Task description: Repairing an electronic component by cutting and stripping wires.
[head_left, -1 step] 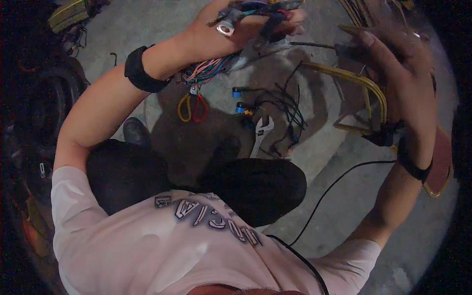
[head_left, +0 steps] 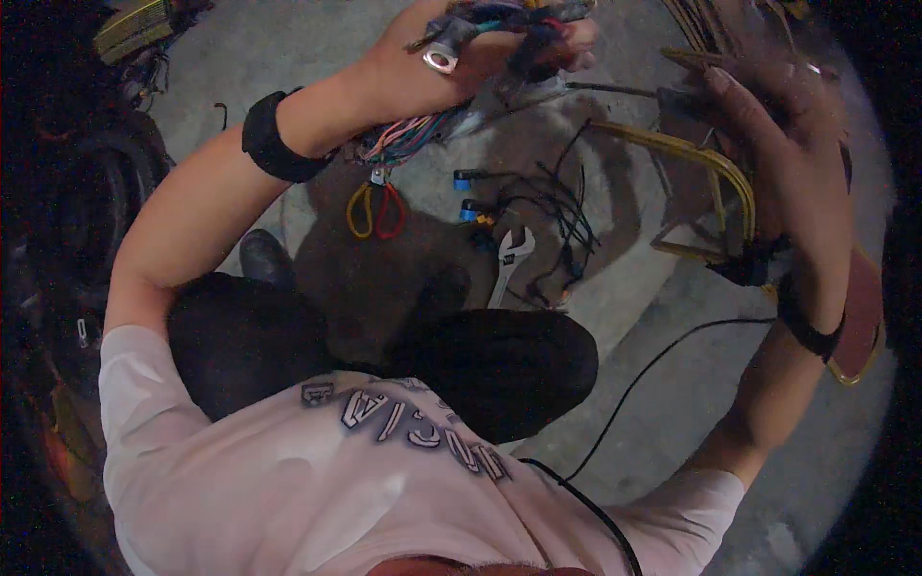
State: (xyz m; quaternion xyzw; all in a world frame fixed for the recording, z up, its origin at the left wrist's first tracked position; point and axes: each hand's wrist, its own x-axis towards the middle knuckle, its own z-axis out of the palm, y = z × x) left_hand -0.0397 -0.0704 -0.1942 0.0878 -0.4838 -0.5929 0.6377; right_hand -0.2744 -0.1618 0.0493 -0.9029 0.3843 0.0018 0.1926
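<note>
At the top centre my left hand [head_left: 480, 62] is closed around a bundle of wires [head_left: 509, 17] in dark, blue and red colours. A silvery metal lug [head_left: 440, 59] sticks out at its wrist side. Below that hand hang thin multicoloured wires [head_left: 411, 134], with a yellow loop [head_left: 359, 213] and a red loop [head_left: 390, 213] under them. My right hand [head_left: 792, 115] reaches over the yellow-edged frame parts at the upper right, thumb stretched out. Its other fingers are dark and blurred, so whether they grip anything is hidden.
An adjustable wrench [head_left: 509, 261] lies on the concrete floor between my knees and the black cables [head_left: 562, 206] with blue connectors [head_left: 469, 211]. A yellow-trimmed curved frame [head_left: 735, 182] stands at right. A black tyre-like ring [head_left: 115, 192] is at left. A thin cord [head_left: 634, 379] runs beside me.
</note>
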